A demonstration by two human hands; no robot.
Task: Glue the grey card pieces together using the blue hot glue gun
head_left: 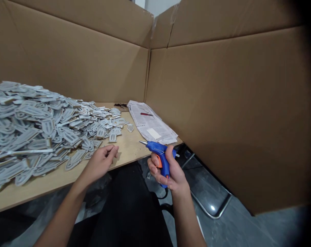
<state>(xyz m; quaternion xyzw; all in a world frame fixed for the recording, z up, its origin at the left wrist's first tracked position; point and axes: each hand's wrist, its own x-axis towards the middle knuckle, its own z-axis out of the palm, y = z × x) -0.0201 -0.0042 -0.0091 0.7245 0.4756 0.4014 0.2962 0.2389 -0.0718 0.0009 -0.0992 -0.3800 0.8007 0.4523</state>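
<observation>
My right hand (pixel 168 168) is wrapped round the handle of a blue glue gun (pixel 158 148) with an orange trigger. Its metal nozzle points left, over the table's front edge, and a thin pale strand lies across its body. My left hand (pixel 104 159) is closed at the table's edge, thumb pressed against the curled fingers; whether anything small is between them is hidden. Beside it spreads a large heap of flat grey-white pointed pieces (pixel 47 127) with slots and brown edges. One loose piece (pixel 130 127) lies apart, to the right of the heap.
Printed paper sheets (pixel 145 120) cover the table's right end, with a dark red pen-like item (pixel 146 114) and a white slip (pixel 153 133) on them. Tall cardboard walls (pixel 222 103) enclose the back and right. A metal chair frame (pixel 217 214) stands below right.
</observation>
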